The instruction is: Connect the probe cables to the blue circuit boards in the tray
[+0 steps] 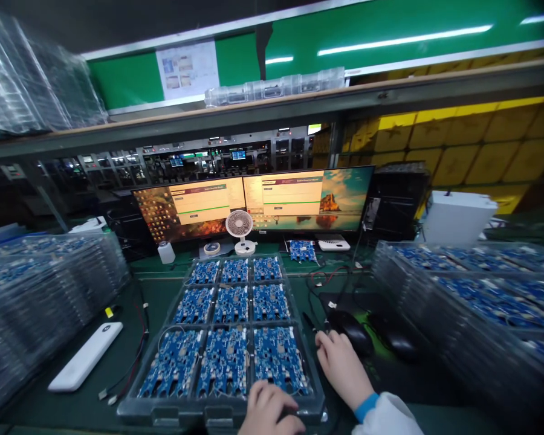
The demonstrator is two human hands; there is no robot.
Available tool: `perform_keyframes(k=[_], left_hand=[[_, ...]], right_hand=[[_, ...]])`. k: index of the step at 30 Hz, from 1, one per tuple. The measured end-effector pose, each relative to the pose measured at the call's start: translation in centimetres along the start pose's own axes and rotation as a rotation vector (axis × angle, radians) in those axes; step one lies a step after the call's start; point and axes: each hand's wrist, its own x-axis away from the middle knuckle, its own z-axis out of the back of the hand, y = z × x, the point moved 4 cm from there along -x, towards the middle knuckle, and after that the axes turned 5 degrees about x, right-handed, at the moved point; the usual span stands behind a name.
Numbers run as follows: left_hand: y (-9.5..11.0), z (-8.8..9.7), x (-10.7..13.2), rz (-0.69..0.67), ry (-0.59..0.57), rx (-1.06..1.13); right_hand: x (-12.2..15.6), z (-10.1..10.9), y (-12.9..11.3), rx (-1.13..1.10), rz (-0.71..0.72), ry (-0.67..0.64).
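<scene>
The left hand (268, 411) sits at the bottom centre of the frame, cut off by the lower edge, so only knuckles and the back of it show. It rests on the front rim of the clear tray (176, 412); its fingers curl downward, and I cannot tell whether its grip has hold of anything. The right hand (340, 365), lower centre-right, comes out of a white sleeve with a blue cuff (366, 406). Its fingers are loosely spread and reach onto the near black mouse (351, 331), resting on its left edge rather than closed around it. A second black mouse (396, 344) lies just to the right, dim against the dark pad.

The tray fills the lower middle of the desk (90, 399). It has nine compartments in three rows of three, each holding one blue circuit board (225, 361); the boards' small parts are too fine to make out. Thin wires lie across the nearest row.

At the left and right edges of the frame, tall stacks of similar clear trays (476, 302) hold more blue boards, blurred and partly cut off. A white oblong device (86, 355) lies at lower left beside loose red and black cables. Behind the tray stand a small white fan (239, 229) and two monitors (294, 199) showing windows whose text is unreadable. The shelf above is in shadow.
</scene>
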Motion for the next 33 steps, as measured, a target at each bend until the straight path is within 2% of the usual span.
perform_keyframes(k=[5, 8, 11, 14, 17, 23, 26, 33], left_hand=[[2.0, -2.5, -3.7, -0.037, -0.197, 0.064], [3.6, -2.7, -5.5, 0.002, -0.265, 0.109], [5.2, -2.5, -6.8, 0.088, -0.285, 0.119], [6.1, -2.8, -7.7, 0.179, -0.33, 0.075], [6.7, -3.3, -8.3, 0.202, -0.391, 0.021], [6.9, -3.1, -9.6, 0.302, -0.365, -0.075], [7.0, -3.2, -10.3, 0.283, -0.351, -0.135], [6.6, -3.6, -11.4, 0.308, -0.297, -0.194]], right_hand=[[0.2, 1.5, 1.7, -0.122, 0.01, 0.014], [0.6, 1.3, 2.3, -0.136, 0.004, 0.004], [1.0, 0.8, 2.2, -0.106, -0.007, -0.017], [0.9, 0.4, 1.7, -0.074, -0.002, -0.044], [0.3, 0.0, 1.4, -0.04, -0.008, -0.064], [-0.9, -0.9, 2.0, -0.036, -0.112, -0.097], [-0.8, -1.1, 2.5, -0.072, -0.161, -0.102], [0.1, 0.0, 2.7, -0.205, -0.164, -0.01]])
